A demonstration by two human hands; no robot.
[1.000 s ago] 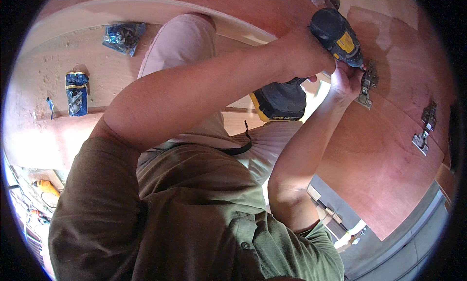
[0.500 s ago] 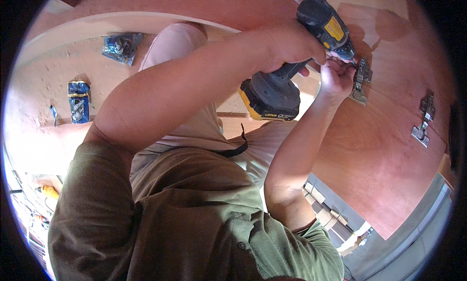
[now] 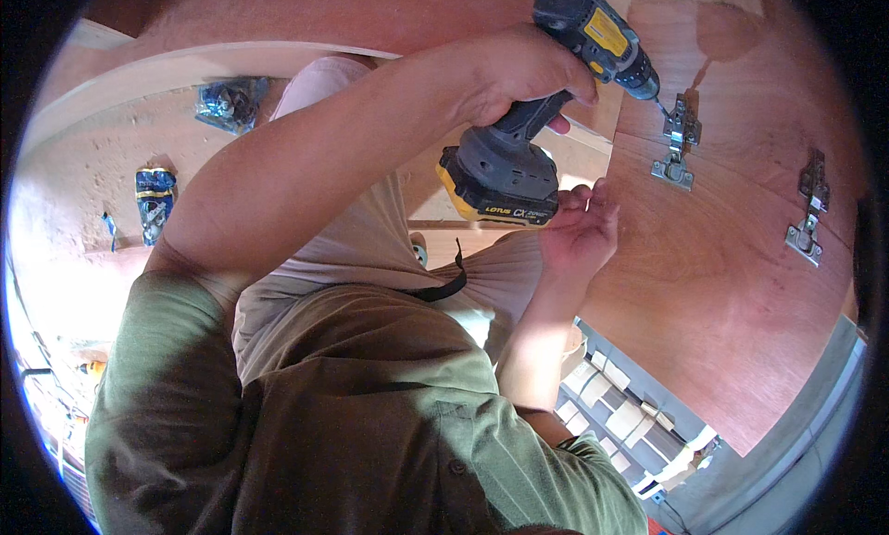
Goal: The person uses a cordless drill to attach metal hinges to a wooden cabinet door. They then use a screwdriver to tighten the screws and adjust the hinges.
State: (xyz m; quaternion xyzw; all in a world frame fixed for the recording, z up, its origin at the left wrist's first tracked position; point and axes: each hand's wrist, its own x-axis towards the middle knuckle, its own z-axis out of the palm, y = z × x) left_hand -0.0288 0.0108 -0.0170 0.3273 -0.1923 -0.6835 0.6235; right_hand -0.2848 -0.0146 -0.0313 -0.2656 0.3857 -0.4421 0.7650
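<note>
My left hand [image 3: 542, 72] is wrapped round the grip of a black and yellow cordless drill [image 3: 593, 35]. The drill's bit meets, or nearly meets, the mounting end of a metal cabinet hinge [image 3: 682, 132] on the reddish wooden panel [image 3: 685, 257]. Its battery pack hangs toward my right hand. Palm up, my right hand [image 3: 581, 239] is beside the battery, fingers loosely curled and apart; nothing shows in it, though the battery hides part of the fingers. A second cabinet hinge [image 3: 808, 211] is on the panel farther right.
On the wooden surface at left lie a clear bag of dark hardware [image 3: 230, 105], a blue and yellow packet [image 3: 155, 205] and a small blue scrap [image 3: 110, 230]. Beyond the panel's lower edge are stacked pale pieces [image 3: 616, 401]. My legs are between the wooden surfaces.
My right hand has left the hinge and come down beside the battery, its fingers loosening. The drill has shifted slightly left and up in view, its bit still at the hinge.
</note>
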